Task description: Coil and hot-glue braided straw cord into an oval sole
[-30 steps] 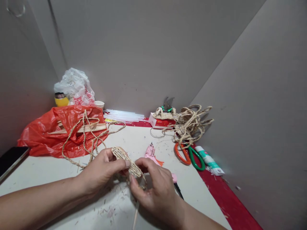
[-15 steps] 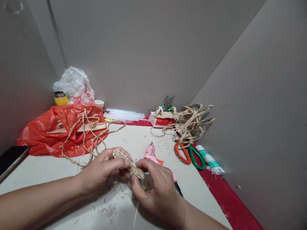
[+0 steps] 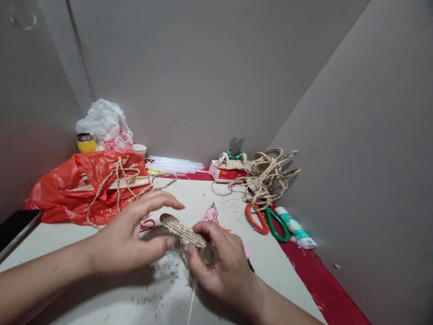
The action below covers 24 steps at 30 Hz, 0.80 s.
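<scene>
A flat, oblong piece of coiled straw braid (image 3: pixel 181 230) hangs over the middle of the table. My right hand (image 3: pixel 225 264) pinches its near right end between thumb and fingers. My left hand (image 3: pixel 135 232) is just left of the piece, thumb and fingers spread apart, with nothing in it. A loose strand of braid dangles under the piece beside a thin wooden stick (image 3: pixel 191 302), partly hidden by my right hand. Behind my right hand lies a pink glue gun (image 3: pixel 211 212), mostly covered. A red handle loop (image 3: pixel 147 225) shows behind my left hand.
An orange bag (image 3: pixel 61 189) with wooden strips and braid lies left, near a phone (image 3: pixel 18 228). Clear glue sticks (image 3: pixel 176 164) and a red-white box (image 3: pixel 228 174) line the back. A braid bundle (image 3: pixel 270 176), scissors with orange and green handles (image 3: pixel 277 228) and a tube (image 3: pixel 296 228) lie right.
My left hand has let go of the braid piece, its fingers opening and moving a little left. My right hand keeps its pinch, and the piece has turned slightly.
</scene>
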### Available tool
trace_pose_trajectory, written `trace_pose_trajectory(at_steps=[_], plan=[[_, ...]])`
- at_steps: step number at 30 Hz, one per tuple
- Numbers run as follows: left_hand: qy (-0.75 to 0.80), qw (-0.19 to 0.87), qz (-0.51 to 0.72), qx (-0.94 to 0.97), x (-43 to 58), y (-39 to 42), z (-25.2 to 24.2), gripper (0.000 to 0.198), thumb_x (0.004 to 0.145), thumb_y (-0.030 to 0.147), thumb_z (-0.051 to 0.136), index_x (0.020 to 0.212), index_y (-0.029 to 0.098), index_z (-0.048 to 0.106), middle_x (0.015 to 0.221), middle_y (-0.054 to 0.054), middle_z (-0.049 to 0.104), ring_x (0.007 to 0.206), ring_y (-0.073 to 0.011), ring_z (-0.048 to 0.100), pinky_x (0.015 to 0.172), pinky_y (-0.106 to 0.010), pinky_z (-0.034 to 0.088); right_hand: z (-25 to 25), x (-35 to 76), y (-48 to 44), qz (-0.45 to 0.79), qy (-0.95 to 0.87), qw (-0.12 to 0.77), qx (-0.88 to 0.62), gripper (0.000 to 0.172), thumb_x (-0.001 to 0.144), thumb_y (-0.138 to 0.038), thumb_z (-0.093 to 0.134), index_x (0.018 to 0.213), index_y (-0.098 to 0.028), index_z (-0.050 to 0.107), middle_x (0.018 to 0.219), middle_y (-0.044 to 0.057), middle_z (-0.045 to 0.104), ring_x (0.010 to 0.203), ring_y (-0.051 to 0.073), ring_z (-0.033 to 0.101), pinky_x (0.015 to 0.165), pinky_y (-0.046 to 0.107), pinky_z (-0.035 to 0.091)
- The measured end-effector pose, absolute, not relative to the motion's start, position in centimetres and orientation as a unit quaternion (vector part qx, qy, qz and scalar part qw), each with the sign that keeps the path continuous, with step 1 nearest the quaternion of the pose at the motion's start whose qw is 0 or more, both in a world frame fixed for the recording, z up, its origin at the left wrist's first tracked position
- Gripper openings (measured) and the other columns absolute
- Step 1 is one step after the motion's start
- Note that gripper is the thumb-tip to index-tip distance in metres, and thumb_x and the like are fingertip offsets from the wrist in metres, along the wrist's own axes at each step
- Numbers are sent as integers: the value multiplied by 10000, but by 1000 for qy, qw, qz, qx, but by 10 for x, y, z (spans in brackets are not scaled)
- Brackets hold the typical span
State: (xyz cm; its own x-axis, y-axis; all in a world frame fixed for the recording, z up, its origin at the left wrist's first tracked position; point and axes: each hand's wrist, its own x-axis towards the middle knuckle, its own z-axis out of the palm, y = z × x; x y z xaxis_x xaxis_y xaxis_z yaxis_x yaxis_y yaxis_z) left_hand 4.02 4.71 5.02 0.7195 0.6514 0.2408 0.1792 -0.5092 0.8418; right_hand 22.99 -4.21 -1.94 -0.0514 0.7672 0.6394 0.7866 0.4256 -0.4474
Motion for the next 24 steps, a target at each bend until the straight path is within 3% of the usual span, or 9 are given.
trace_pose_trajectory(at_steps=[3, 6, 24], plan=[[189, 303, 251, 900, 41, 44, 51, 267, 757, 150, 680, 1019, 194, 646, 1022, -84, 658, 1022, -254, 561, 902, -360, 423, -20, 231, -44, -21, -742, 421, -522, 222, 773, -146, 558, 981, -205, 508, 776, 17, 641, 645, 190, 629, 604, 312, 465], [172, 255, 231, 923, 43, 45, 43, 171, 781, 159, 670, 951, 175, 649, 901, -79, 665, 902, -233, 576, 812, -351, 442, -20, 231, -45, -36, -753, 416, -509, 236, 773, -141, 550, 997, -199, 503, 772, 20, 639, 649, 194, 629, 608, 315, 465], [129, 187, 178, 957, 44, 47, 37, 80, 853, 200, 587, 867, 153, 650, 782, -75, 670, 784, -206, 553, 775, -344, 392, -19, 232, -43, 7, -767, 404, -499, 197, 745, -133, 564, 925, -201, 522, 737, 11, 625, 606, 170, 583, 579, 291, 438]])
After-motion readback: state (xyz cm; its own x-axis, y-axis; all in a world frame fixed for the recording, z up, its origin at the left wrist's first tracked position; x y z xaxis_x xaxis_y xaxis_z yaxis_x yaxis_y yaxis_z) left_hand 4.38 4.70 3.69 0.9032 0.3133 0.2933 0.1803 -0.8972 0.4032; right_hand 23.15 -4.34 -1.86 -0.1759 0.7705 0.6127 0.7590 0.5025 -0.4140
